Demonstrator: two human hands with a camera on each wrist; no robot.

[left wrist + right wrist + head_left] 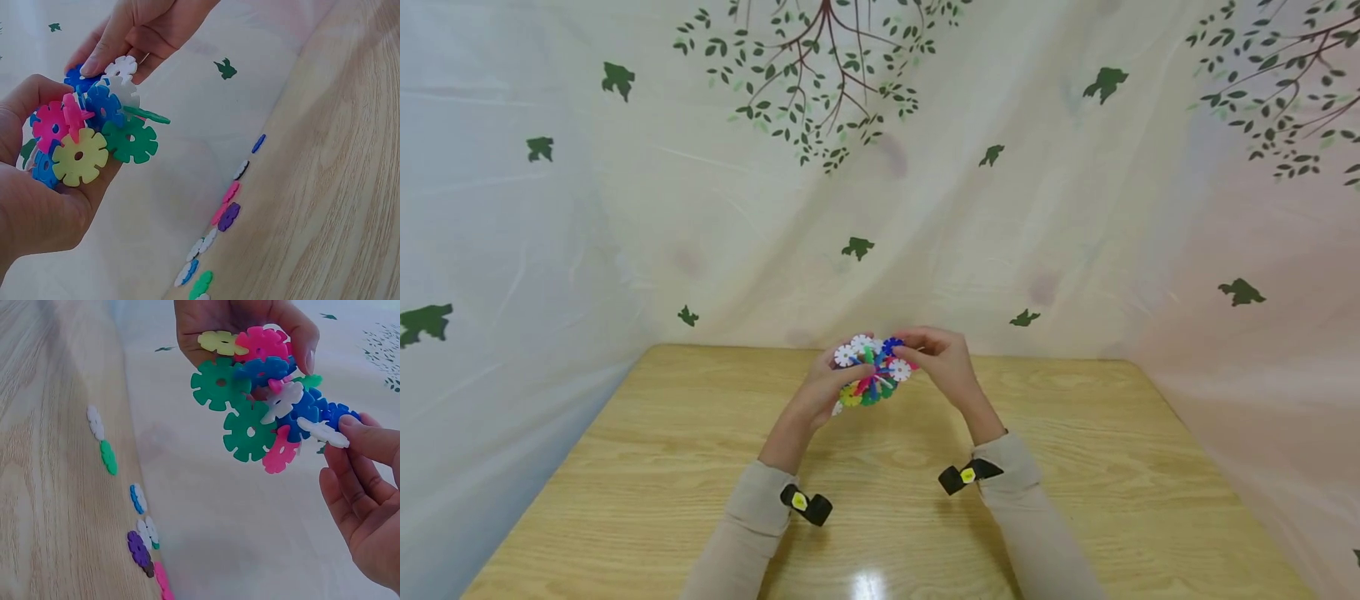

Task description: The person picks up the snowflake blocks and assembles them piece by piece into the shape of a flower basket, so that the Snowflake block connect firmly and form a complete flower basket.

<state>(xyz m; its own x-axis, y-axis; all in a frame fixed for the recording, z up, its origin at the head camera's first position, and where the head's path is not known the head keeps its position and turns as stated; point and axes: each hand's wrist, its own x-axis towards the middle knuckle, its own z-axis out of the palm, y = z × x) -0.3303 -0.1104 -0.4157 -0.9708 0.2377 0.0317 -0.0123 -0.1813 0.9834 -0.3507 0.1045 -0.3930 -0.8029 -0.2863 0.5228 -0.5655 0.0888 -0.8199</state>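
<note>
A cluster of interlocked plastic snowflake discs in white, green, pink, blue and yellow is held up above the table. My left hand grips it from the left, the thumb lying over its near side. On the right, my right hand pinches a dark blue snowflake disc between thumb and fingers at the cluster's edge. A white snowflake disc sits beside that thumb. Whether the dark blue disc is fully slotted in cannot be told. Parts of the left fingers are hidden behind the cluster.
Several loose discs lie along the table's far edge, among them a purple disc, a green disc and a blue disc. The wooden table ends at a hanging cloth printed with leaves.
</note>
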